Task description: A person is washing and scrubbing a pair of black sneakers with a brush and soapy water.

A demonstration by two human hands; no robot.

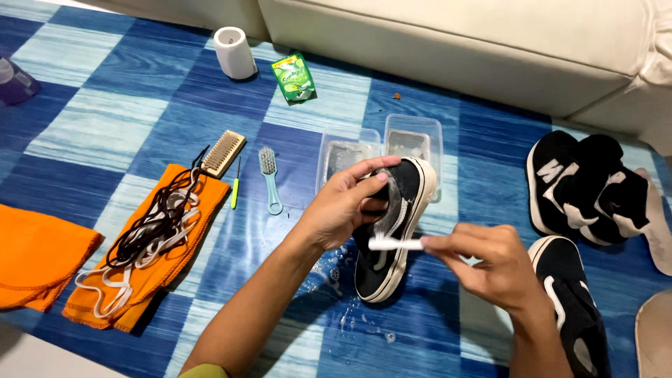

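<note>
Gripping black sneaker (pixel 392 231) w/ left hand (pixel 343 206), tilting it so its side's facing up; right hand (pixel 483 259) pinching white toothbrush (pixel 395 243), scrubbing over wet mat (pixel 434 329).

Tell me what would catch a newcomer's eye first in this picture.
At centre, the left hand holds a black sneaker while the right hand presses a white toothbrush to its side. On the left, tangled laces lie on a bright orange cloth, against the blue checked mat.
</note>
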